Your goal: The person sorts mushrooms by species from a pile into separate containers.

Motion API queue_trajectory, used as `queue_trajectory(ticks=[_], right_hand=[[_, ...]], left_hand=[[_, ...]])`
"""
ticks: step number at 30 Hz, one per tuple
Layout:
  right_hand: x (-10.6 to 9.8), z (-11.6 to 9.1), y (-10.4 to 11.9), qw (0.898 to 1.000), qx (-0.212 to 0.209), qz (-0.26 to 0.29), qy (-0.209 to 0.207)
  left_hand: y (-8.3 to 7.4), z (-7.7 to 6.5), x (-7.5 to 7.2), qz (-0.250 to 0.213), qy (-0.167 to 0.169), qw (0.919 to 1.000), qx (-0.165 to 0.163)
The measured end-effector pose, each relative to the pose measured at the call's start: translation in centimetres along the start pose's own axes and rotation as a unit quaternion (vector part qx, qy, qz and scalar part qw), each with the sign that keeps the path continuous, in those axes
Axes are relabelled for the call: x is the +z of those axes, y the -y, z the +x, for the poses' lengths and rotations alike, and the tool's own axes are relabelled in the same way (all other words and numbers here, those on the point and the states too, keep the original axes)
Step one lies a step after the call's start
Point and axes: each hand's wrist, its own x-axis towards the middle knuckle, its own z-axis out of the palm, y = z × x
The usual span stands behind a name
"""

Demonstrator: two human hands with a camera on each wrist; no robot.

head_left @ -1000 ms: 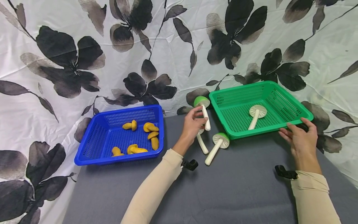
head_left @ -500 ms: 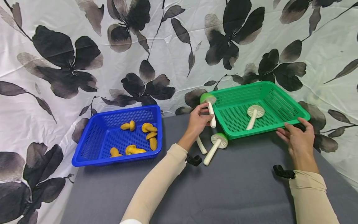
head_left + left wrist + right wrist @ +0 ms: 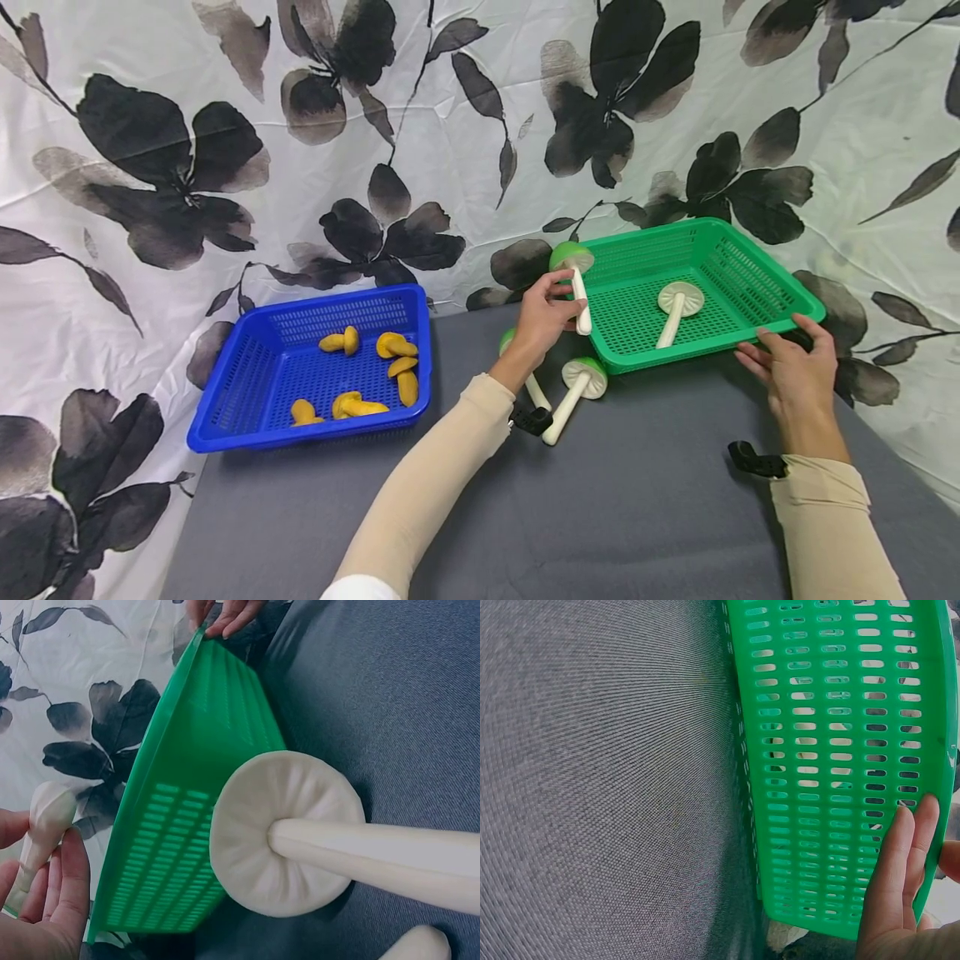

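Note:
My left hand (image 3: 549, 315) pinches the white stem of a green-capped toy mushroom (image 3: 582, 300), cap up, at the left rim of the green basket (image 3: 637, 364). In the left wrist view the stem's end shows between thumb and fingers (image 3: 71, 877). My right hand (image 3: 798, 371) grips the basket's front right rim, its fingers flat along the outer wall in the right wrist view. One mushroom (image 3: 678, 308) lies inside this basket, pale underside up. Two more lie on the table below my left hand: one mushroom (image 3: 574, 398) in full sight, the other (image 3: 537, 390) partly hidden by the wrist.
A blue basket (image 3: 307, 436) stands on the left of the grey table (image 3: 637, 500) with several small yellow mushrooms (image 3: 358, 406) in it. Behind the table hangs a white cloth (image 3: 480, 125) with dark flowers.
My left hand has carried the mushroom to the right, from beside the green basket up to its left rim. My right hand keeps its grip on the basket.

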Motion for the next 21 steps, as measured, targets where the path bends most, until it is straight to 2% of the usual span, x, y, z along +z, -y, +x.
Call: queue_trajectory(ticks=[7,21], right_hand=[[0.1,0.0,0.0,1.000,0.000,-0.008,-0.002],[0.1,0.0,0.0,1.000,-0.007,-0.001,-0.006]], left_hand=[[-0.1,0.3,1.0,0.015,0.002,0.9999,0.005],[0.2,0.9,2.6,0.013,0.007,0.9999,-0.004]])
